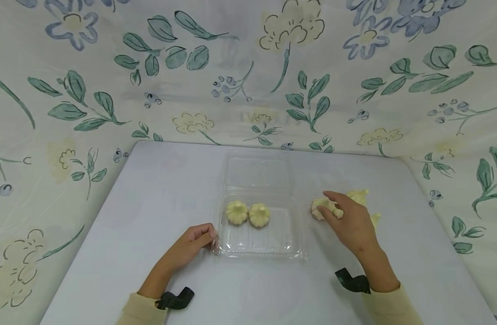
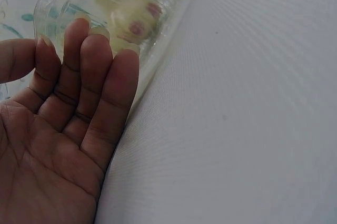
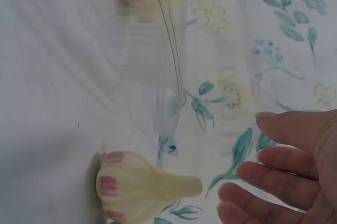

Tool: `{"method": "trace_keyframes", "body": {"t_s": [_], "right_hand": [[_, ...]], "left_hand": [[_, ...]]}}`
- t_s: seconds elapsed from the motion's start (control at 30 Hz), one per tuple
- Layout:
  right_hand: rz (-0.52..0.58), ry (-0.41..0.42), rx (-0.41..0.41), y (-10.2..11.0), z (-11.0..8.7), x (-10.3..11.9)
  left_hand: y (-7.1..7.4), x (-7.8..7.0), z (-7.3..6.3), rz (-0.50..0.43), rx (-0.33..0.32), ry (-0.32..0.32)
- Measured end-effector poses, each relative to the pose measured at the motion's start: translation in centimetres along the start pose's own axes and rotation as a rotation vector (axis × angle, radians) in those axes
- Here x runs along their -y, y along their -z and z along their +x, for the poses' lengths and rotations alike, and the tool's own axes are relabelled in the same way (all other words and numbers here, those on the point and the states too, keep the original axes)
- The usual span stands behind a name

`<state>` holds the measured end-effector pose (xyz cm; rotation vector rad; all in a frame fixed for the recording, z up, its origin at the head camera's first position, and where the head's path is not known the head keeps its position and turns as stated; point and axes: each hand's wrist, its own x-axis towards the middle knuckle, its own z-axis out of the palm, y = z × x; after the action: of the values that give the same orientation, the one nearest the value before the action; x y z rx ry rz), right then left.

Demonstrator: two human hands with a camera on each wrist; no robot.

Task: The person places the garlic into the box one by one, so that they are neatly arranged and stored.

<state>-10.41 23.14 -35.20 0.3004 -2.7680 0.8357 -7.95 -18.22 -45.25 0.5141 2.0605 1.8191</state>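
A clear plastic clamshell container (image 1: 281,231) lies with its lid (image 1: 256,174) folded back. Two pale yellow garlic bulbs (image 1: 248,214) sit side by side in its upper left part, stems up. At the container's near left corner, my left hand (image 1: 189,246) pinches the rim between thumb and fingers; its fingertips (image 2: 121,69) rest by the clear wall. Over more garlic to the right hovers my right hand (image 1: 351,224), thumb and fingers spread above the nearest garlic bulb (image 1: 318,209). That hand is apart from the pink-marked garlic bulb (image 3: 139,184) in the right wrist view.
Partly hidden behind the right hand lies more garlic (image 1: 358,196), with a yellow tip (image 1: 375,218) showing beside the wrist. The white table (image 1: 159,194) ends at the back against a flower-patterned cloth (image 1: 232,104), which also hangs at both sides.
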Motion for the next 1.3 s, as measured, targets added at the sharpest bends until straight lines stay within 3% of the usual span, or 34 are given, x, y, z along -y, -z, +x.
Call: {"method": "trace_keyframes", "body": {"t_s": [0.93, 1.3], "right_hand": [[0.029, -0.159, 0.136, -1.3, 1.2, -3.7], [-0.037, -0.165, 0.148, -1.6, 1.4, -4.0]], "left_hand": [[-0.1, 0.0, -0.2, 0.023, -0.011, 0.045], [0.0, -0.1, -0.1, 0.012, -0.004, 0.022]]}}
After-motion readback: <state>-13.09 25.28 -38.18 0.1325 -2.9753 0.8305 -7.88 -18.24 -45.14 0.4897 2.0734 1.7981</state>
